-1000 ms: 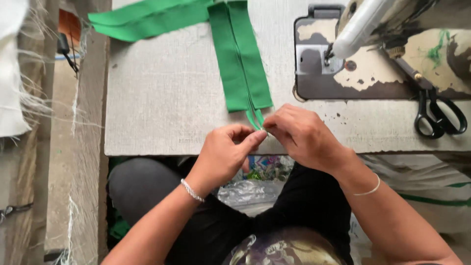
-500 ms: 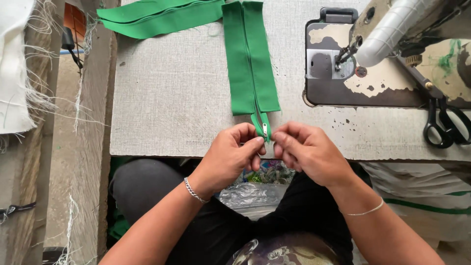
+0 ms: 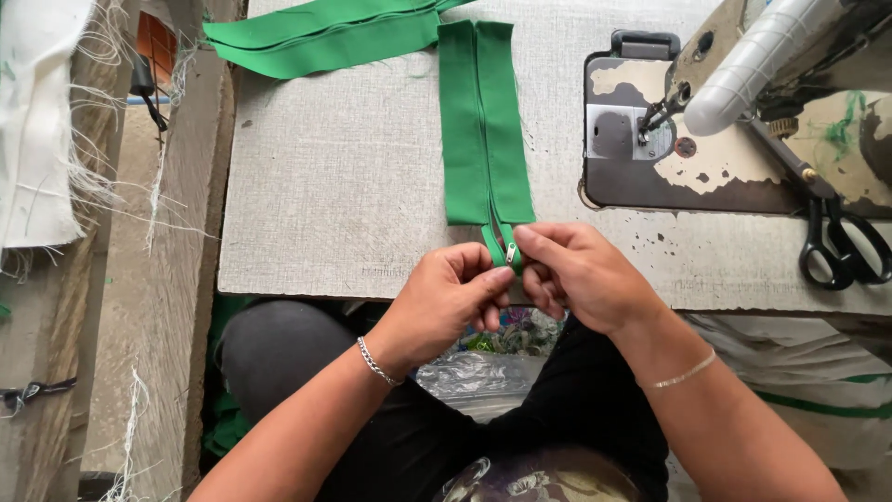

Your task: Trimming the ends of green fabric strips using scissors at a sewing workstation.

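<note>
- At the near edge of the grey worktop [image 3: 353,186], toward 6 o'clock, the left hand [image 3: 446,302] and right hand [image 3: 581,274] meet over the lower end of a green zipper strip [image 3: 483,121].
- Both sets of fingers are pinched shut: the left fingers [image 3: 488,279] grip one split tail of the strip, the right fingers [image 3: 534,244] grip the other, with the small metal slider [image 3: 510,253] between them.
- From the hands, the strip runs straight toward 12 o'clock, lying flat on the worktop; its split tails hang just past the worktop's near edge.
- At 11 o'clock from the hands, a second green strip [image 3: 325,37] lies slanted along the far edge, its right end close to the top of the first strip.
- At 2 o'clock stands one sewing machine [image 3: 771,56] on its dark, worn bed plate [image 3: 706,177], near the strip's right edge but apart from it.
- At 3 o'clock lies one pair of black scissors [image 3: 841,246], well apart from the right hand, close to the worktop's near edge.
- Open worktop lies from 9 to 11 o'clock, bare between the strip and the left edge; less room shows between the strip and the bed plate.
- Count: two green strips, one slider, one sewing machine, one pair of scissors, two hands, one thin bracelet on each wrist.
- Beyond the left edge, at 9 o'clock, frayed white cloth [image 3: 42,121] hangs over a wooden board.
</note>
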